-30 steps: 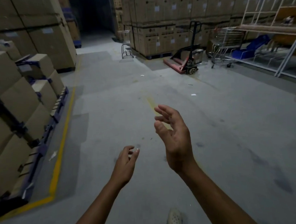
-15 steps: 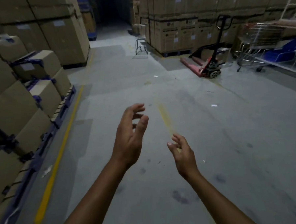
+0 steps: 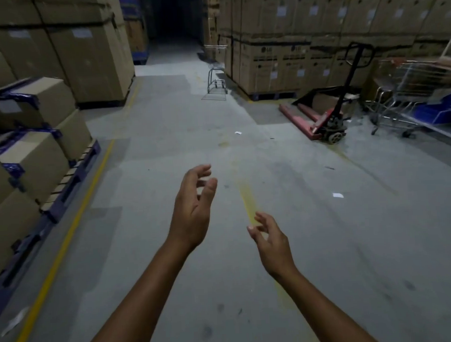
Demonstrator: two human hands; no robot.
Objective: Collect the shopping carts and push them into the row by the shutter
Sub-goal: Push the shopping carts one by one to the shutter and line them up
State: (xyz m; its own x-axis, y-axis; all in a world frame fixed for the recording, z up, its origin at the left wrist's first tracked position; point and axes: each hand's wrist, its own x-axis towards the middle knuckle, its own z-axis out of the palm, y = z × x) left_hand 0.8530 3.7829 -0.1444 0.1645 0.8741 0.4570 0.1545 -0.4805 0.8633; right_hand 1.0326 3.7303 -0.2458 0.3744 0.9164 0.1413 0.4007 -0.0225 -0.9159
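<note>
**A:** Status on cart collection?

**B:** Judged as the fetch leg. No cart is held and none is seen nested. The shutter and its row are not in view.

**A:** Carts located?

**B:** Two. A wire shopping cart (image 3: pixel 408 93) is parked at the right edge of the floor (image 3: pixel 326 218), just beside the pallet jack (image 3: pixel 328 113). A second cart (image 3: pixel 215 78) is seen far up the aisle, near the corner of the carton wall (image 3: pixel 303 23). It is too blurred for detail to be read.

**A:** Hands?

**B:** The left hand (image 3: pixel 195 211) is raised mid-frame with fingers loosely curled, and nothing is in it. The right hand (image 3: pixel 271 243) is lower, with fingers relaxed and slightly spread, and nothing is gripped. Both are well apart from either cart.

**A:** Next move?

**B:** A cart handle has to be reached and taken in both hands. The right-edge cart is judged nearer. It would then have to be turned out onto open floor.

**A:** Obstructions?

**B:** Carton stacks (image 3: pixel 43 154) on pallets are lined along the left edge, behind a yellow line (image 3: pixel 76 220). The pallet jack's red forks are laid out toward the aisle and would need to be steered round. A blue bin (image 3: pixel 445 108) is set close beside the right cart. Paper scraps (image 3: pixel 338 195) are scattered mid-floor, a minor risk of a caster being caught.
</note>
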